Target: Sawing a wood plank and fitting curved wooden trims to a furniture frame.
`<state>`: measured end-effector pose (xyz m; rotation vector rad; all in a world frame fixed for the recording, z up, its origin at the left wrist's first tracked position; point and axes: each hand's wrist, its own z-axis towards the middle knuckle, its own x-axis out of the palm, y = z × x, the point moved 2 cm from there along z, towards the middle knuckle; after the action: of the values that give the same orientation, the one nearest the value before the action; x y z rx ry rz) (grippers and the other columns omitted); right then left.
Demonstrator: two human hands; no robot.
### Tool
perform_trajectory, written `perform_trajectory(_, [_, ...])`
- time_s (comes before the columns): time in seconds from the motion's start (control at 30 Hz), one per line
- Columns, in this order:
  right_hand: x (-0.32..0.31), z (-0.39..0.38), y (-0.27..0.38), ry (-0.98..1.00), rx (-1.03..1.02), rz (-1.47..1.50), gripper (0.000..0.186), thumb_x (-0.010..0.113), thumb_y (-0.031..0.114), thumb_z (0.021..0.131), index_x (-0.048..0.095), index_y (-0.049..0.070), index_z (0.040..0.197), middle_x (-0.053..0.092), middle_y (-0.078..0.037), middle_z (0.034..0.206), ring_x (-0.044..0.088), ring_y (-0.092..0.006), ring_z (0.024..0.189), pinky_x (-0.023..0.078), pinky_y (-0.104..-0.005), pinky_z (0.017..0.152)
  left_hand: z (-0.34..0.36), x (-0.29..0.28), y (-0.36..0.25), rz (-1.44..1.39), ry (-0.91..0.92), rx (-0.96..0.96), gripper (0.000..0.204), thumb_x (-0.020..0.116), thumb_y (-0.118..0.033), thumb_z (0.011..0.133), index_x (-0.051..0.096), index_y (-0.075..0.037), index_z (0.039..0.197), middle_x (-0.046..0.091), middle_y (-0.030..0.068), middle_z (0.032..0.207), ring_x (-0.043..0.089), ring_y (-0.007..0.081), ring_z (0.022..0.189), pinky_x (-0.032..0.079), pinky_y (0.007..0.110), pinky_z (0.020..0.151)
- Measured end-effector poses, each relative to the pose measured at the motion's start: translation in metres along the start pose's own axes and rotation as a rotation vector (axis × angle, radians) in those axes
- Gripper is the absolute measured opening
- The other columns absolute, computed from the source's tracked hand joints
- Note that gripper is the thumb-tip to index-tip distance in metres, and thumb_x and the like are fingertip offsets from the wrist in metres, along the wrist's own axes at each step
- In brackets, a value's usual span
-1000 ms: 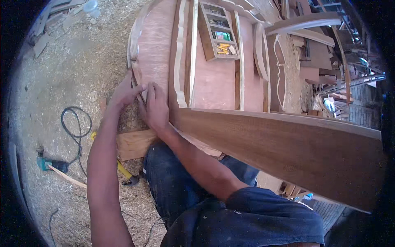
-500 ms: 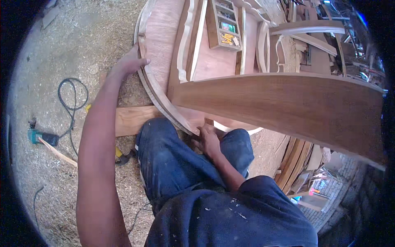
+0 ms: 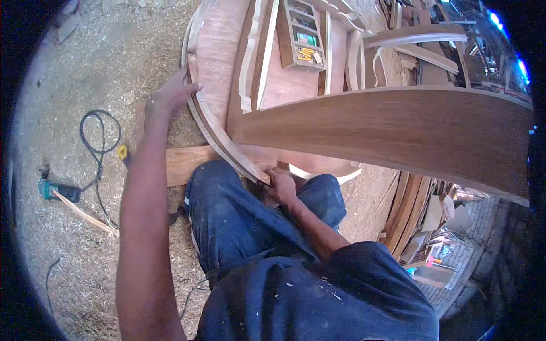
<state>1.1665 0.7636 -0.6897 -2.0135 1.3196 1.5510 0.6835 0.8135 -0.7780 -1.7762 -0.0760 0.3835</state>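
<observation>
A curved wooden strip [image 3: 218,133] runs along the rounded edge of a large wooden panel [image 3: 222,48] in front of my knees. My left hand [image 3: 172,95] is closed round the strip's far part, with the thumb over its top. Nearer to me, my right hand [image 3: 281,185] has its fingers wrapped round the strip's near end, between my knees. Some of those fingers are hidden underneath. Just beyond my right hand, a wide curved brown board [image 3: 381,126] stands on edge across the panel and reaches far right.
A sectioned wooden tray [image 3: 304,63] with small hardware sits on the panel among wavy wooden pieces [image 3: 249,62]. On the shavings-covered floor at left lie a green power tool [image 3: 60,190] and its cord [image 3: 101,149]. A flat plank [image 3: 185,163] lies beside my left knee. Long boards [image 3: 410,207] are stacked at right.
My right hand has shifted slightly left and now wraps round the curved strip's near end. My left hand keeps its hold. The panel and board appear slightly further left and up.
</observation>
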Motion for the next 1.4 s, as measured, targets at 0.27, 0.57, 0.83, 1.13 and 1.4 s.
perform_trajectory(0.27, [0.0,-0.001,-0.001,-0.067,-0.029,0.028,0.044,0.075,0.035,0.089,0.071,0.014,0.128,0.071,-0.011,0.107,0.067,-0.0373,0.093,0.053,-0.0464,0.079,-0.083,0.138,-0.048,-0.054,-0.443,-0.535,0.072,0.064,-0.034,0.099,0.044,0.007,0.155,0.064,0.0329,0.138,0.065,0.0494,0.123,0.052,0.054,0.106])
perform_trajectory(0.57, [0.01,-0.011,-0.011,-0.123,-0.03,0.125,0.048,0.077,0.029,0.087,0.07,0.013,0.131,0.069,-0.012,0.104,0.067,-0.0386,0.088,0.052,-0.0475,0.075,-0.081,0.17,-0.04,0.091,-0.779,-0.366,0.075,0.064,-0.018,0.092,0.041,0.01,0.158,0.046,0.0348,0.161,0.05,0.0489,0.145,0.042,0.047,0.122])
perform_trajectory(0.83, [0.01,-0.01,-0.013,-0.09,-0.043,0.039,0.049,0.076,0.027,0.085,0.069,0.013,0.132,0.07,-0.013,0.106,0.067,-0.0385,0.09,0.052,-0.0468,0.075,-0.084,0.168,-0.051,0.083,-0.8,-0.32,0.074,0.063,-0.012,0.091,0.04,0.01,0.158,0.041,0.0335,0.166,0.044,0.0476,0.152,0.038,0.045,0.125])
perform_trajectory(1.13, [0.005,0.004,-0.025,-0.096,-0.224,0.147,0.048,0.077,0.024,0.084,0.069,0.012,0.131,0.07,-0.013,0.105,0.067,-0.0388,0.091,0.053,-0.045,0.076,-0.078,0.168,-0.057,0.106,-0.805,-0.387,0.074,0.064,-0.011,0.09,0.04,0.01,0.157,0.042,0.0339,0.164,0.045,0.0496,0.149,0.038,0.047,0.125])
perform_trajectory(1.4, [0.011,0.001,-0.001,-0.123,-0.013,0.013,0.046,0.079,0.022,0.082,0.072,0.011,0.126,0.07,-0.012,0.104,0.068,-0.0385,0.091,0.054,-0.0455,0.078,-0.075,0.165,-0.037,-0.006,-0.88,-0.165,0.084,0.07,-0.016,0.087,0.036,0.012,0.159,0.038,0.0354,0.166,0.04,0.0504,0.153,0.033,0.049,0.129])
